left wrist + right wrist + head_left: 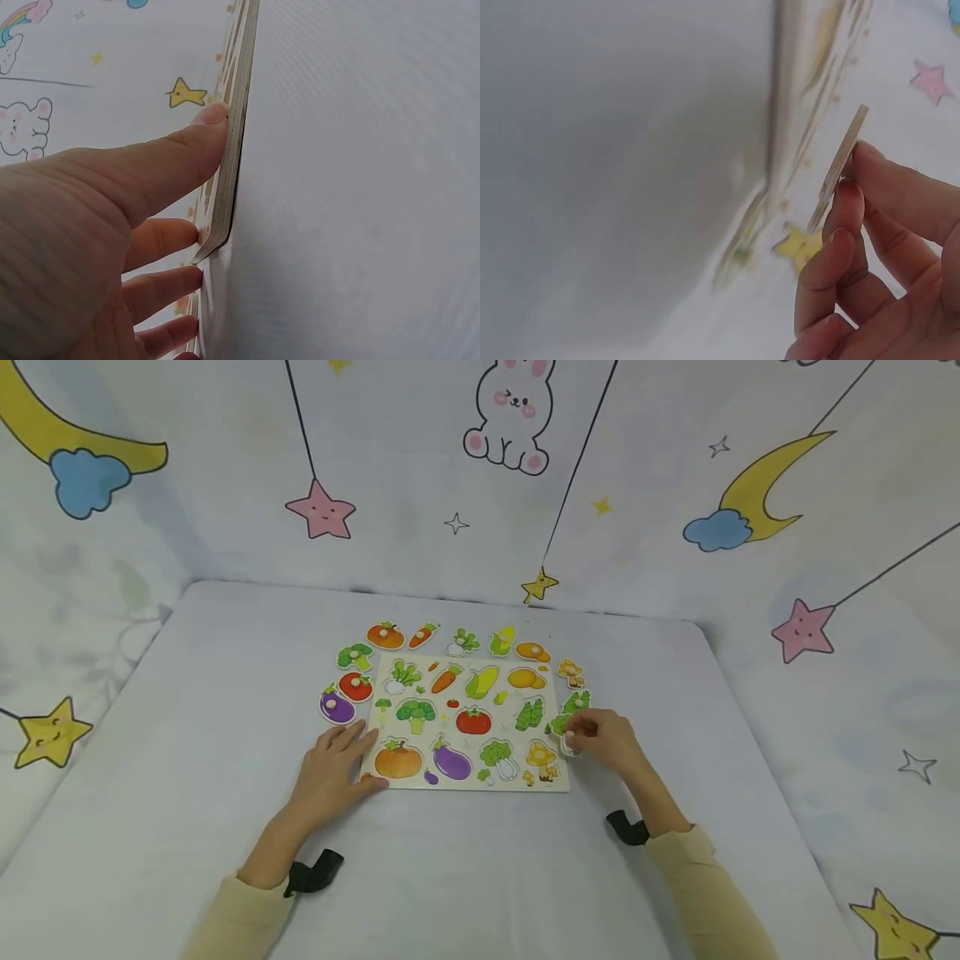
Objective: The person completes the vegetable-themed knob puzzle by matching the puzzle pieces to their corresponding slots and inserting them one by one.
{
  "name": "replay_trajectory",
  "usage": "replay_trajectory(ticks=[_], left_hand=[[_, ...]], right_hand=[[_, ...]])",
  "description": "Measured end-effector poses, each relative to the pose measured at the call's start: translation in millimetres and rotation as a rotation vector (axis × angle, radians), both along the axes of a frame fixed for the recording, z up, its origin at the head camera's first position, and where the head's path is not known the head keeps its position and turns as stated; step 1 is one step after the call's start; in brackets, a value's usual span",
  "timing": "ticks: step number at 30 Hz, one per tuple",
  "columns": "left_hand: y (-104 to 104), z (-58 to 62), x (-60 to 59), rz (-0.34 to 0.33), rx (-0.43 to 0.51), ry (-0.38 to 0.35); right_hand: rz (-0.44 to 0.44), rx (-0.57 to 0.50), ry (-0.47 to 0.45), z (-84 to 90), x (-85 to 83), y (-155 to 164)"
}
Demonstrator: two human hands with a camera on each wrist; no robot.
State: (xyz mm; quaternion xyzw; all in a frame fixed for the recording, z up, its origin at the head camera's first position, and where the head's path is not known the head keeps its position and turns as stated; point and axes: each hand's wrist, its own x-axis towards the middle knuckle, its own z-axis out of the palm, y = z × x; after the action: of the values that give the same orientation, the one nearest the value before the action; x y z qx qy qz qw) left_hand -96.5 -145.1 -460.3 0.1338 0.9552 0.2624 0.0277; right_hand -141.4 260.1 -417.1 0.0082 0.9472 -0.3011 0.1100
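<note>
A flat puzzle board [465,786] printed with vegetables lies on the white table. My left hand [330,777] rests at its left side; in the left wrist view the thumb [169,169] lies along the board's front edge, fingers spread and nearly straight. Just right of the board, my right hand [609,743] pinches a leafy green cabbage puzzle piece [560,724] by its knob between thumb and fingertips. The right wrist view shows this puzzle piece [845,154] edge-on, lifted and tilted. A green pea-like piece [577,701] lies close behind it.
Loose knobbed pieces ring the board: eggplant [337,705], tomato [356,686], broccoli [355,656], pumpkin [385,636], carrot [423,636], radish [462,642], corn [502,641], potato [532,651] and mushroom [571,673]. A patterned cloth backdrop [420,452] stands behind the table.
</note>
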Motion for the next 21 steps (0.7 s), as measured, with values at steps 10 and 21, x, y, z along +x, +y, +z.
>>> replay_trajectory(ticks=[10,21], left_hand=[[-1,-1.0,1.1,0.005,0.000,-0.005],[0,-1.4,1.7,0.008,0.003,-0.003]], right_hand=[[0.260,0.090,0.095,2.9,7.7,-61],[0.376,0.153,0.073,-8.6,11.4,-91]])
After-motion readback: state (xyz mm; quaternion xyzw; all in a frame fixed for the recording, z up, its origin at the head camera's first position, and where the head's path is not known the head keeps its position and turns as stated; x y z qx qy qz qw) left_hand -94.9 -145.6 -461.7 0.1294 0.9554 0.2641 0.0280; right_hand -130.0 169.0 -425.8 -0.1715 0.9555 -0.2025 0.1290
